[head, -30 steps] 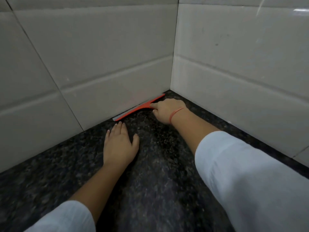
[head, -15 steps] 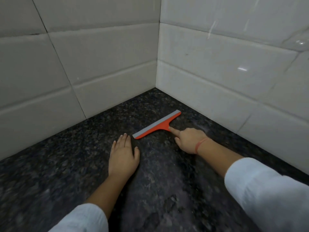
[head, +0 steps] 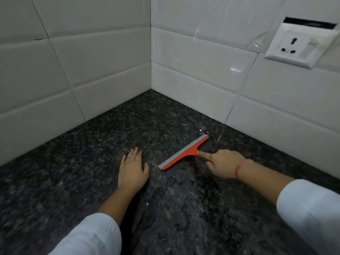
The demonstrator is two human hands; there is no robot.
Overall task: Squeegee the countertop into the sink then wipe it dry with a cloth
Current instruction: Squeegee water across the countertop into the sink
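An orange squeegee [head: 184,152] with a grey rubber blade lies on the dark speckled countertop [head: 92,162], blade edge facing the corner of the tiled walls. My right hand [head: 223,165] grips its handle, which is hidden inside the fist, with the index finger stretched along the neck. My left hand [head: 132,169] rests flat on the counter just left of the blade, fingers together, holding nothing. Water beads and wet streaks [head: 181,214] shine on the stone in front of the squeegee. No sink or cloth is in view.
White tiled walls [head: 202,74] meet in a corner behind the counter. A white wall socket with a switch [head: 298,46] sits on the right wall, above the counter.
My right hand has dragged the squeegee from the wall's foot at the corner back toward me and to the right. My left hand has stayed flat on the counter.
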